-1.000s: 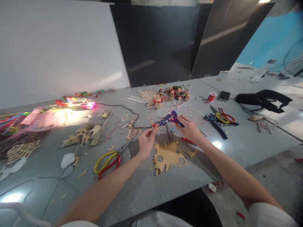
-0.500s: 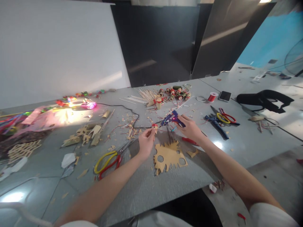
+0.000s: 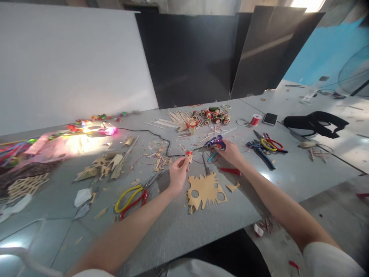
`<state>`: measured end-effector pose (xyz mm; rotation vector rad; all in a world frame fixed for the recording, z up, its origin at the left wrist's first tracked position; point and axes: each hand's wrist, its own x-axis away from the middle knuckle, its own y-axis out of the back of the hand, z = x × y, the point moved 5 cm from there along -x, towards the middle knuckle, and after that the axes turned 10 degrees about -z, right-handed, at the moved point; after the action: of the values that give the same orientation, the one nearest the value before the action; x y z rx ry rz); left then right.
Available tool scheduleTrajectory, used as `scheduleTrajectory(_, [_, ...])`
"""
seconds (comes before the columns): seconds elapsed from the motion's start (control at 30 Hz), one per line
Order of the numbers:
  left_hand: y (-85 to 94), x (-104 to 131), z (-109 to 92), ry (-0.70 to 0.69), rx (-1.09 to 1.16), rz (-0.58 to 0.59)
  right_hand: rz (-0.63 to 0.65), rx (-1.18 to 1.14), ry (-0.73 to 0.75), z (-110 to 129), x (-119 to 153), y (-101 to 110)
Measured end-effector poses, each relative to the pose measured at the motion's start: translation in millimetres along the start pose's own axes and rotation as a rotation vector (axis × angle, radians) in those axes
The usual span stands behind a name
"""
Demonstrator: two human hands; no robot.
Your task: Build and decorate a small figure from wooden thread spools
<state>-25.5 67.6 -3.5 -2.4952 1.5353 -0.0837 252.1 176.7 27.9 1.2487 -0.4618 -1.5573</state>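
Observation:
My left hand (image 3: 178, 172) is closed, its fingertips pinching a small red and tan piece (image 3: 189, 154). To the right, my right hand (image 3: 230, 153) is at a blue glue gun (image 3: 215, 141), with fingers around its handle end. The gun lies low over the table, its nozzle toward the left. A tan sheet with round holes and jagged edges (image 3: 205, 191) lies below my hands. Between the sheet and the gun are a metal blade-like tool (image 3: 206, 164) and a small teal item (image 3: 212, 156). A red-handled tool (image 3: 230, 171) lies beneath my right wrist.
Red-and-yellow scissors (image 3: 135, 198) lie left of the sheet. Pliers and cutters (image 3: 265, 148), a red spool (image 3: 255, 120), a phone (image 3: 270, 119) and a black strap-like item (image 3: 317, 122) are on the right. Small red-green rolls (image 3: 213, 113) and sticks lie behind. A black cord crosses the table.
The glue gun has moved away from the small piece and tipped lower, and my right hand has shifted with it. My left hand stays nearly in place. The view has shifted slightly.

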Motion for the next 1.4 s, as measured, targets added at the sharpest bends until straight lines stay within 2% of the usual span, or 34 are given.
scheduleTrajectory(0.1, [-2.3, 1, -2, 0.008, 0.029, 0.015, -0.019, 0.077, -0.023, -3, -1, 2])
scheduleTrajectory(0.2, [-3.8, 3, -3, 0.016, 0.046, 0.031, -0.166, 0.08, 0.04, 5, 0, 13])
scheduleTrajectory(0.27, [-5.0, 4, -4, 0.028, 0.049, 0.045, -0.227, -0.038, 0.147, 19, 4, 18])
scheduleTrajectory(0.47, [-9.6, 8, -7, 0.076, 0.046, 0.101, -0.231, -0.397, 0.559, 78, 33, 30])
scheduleTrajectory(0.57, [-10.6, 9, -7, 0.073, 0.035, 0.129, -0.238, -0.485, 0.672, 96, 47, 38])
scheduleTrajectory(0.7, [-10.8, 9, -5, 0.067, 0.026, 0.156, -0.25, -0.527, 0.676, 104, 54, 45])
scheduleTrajectory(0.9, [-12.6, 10, -3, 0.058, -0.003, 0.208, -0.256, -0.532, 0.706, 112, 61, 41])
scheduleTrajectory(1.4, [-16.0, 12, -5, 0.019, 0.007, 0.274, -0.262, -0.52, 0.692, 119, 67, 41])
